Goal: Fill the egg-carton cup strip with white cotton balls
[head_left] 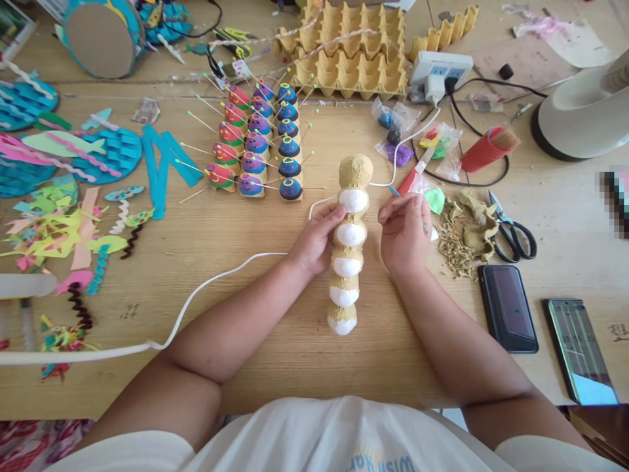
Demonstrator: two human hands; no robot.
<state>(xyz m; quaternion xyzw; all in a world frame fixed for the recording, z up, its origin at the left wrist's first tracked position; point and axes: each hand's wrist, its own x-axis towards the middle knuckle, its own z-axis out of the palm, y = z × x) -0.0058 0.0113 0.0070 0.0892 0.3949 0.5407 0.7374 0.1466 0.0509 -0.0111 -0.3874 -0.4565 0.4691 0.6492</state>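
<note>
My left hand point(319, 237) is closed on a strip of egg carton cups point(354, 172), gripping its left side near the upper end. The strip is tan, held lengthwise toward me, and several of its bumps carry white patches on their near sides. To its right, apart from the strip, my right hand point(405, 233) is pinched around a thin stick with a blue tip point(394, 191); most of it is hidden by the fingers. Beyond the strip stand three rows of painted egg carton caterpillars point(253, 141) in red, purple and blue, with pins as feelers.
Trimmed carton scraps point(462, 229), black scissors point(514, 236) and two phones point(508, 308) lie at right. A red-handled knife point(415, 172) and a power strip point(441, 67) are farther back. Egg trays point(348, 49) sit at the back; paper cutouts point(54, 223) cover the left. A white cable point(211, 282) crosses the table.
</note>
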